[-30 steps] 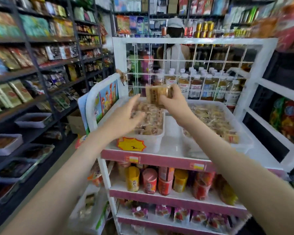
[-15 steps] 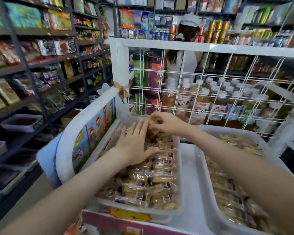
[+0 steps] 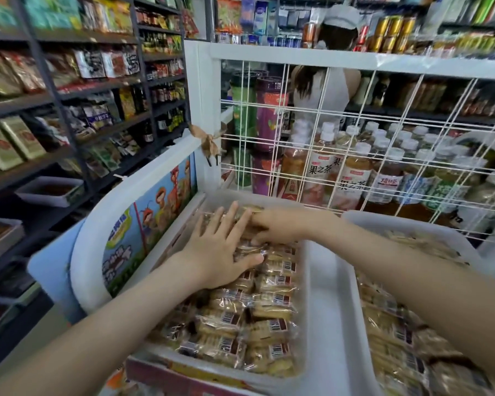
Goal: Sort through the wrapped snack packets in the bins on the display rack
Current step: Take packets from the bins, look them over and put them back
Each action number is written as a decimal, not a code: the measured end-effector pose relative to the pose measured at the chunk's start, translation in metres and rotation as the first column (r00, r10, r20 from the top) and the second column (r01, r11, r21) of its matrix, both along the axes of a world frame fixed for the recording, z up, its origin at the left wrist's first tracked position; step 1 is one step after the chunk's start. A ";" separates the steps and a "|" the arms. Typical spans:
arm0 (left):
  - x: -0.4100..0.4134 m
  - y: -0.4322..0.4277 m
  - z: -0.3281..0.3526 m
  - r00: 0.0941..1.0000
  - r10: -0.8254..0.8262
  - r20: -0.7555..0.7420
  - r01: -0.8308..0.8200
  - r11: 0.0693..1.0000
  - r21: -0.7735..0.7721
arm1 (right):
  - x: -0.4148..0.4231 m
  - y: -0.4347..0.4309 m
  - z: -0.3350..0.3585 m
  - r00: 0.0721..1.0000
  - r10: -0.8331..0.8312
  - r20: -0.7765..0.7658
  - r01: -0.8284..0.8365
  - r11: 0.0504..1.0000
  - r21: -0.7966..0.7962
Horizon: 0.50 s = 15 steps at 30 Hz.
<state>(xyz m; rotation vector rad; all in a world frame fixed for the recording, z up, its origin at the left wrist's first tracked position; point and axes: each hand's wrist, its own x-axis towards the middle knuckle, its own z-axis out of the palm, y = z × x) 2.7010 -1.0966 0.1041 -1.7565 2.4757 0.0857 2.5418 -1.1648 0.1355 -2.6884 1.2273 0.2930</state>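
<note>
Snack packets (image 3: pixel 240 324), crinkly clear film, fill white bin (image 3: pixel 307 284); left hand (image 3: pixel 215 252) fingers splayed flat, right hand (image 3: pixel 280 225) gripping one.

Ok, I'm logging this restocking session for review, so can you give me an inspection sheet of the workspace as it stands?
Surface: white top tier of the display rack, a bare strip showing between two bins.
Job's things: left bin full of wrapped snack packets; right bin also filled.
Clutter: nothing seen.
Hands: left hand flat on the left bin's packets, fingers straight; right hand at that bin's far end, grip unclear.
Cables: nothing seen.
Surroundings: wire grid behind the bins, bottled drinks beyond it, stocked shelves to the left, a person past the grid.
</note>
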 end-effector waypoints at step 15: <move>0.001 0.002 -0.001 1.000 0.002 -0.018 0.001 0.987 0.159 | -0.010 -0.029 -0.002 0.852 -0.318 0.417 0.234 0.942 0.240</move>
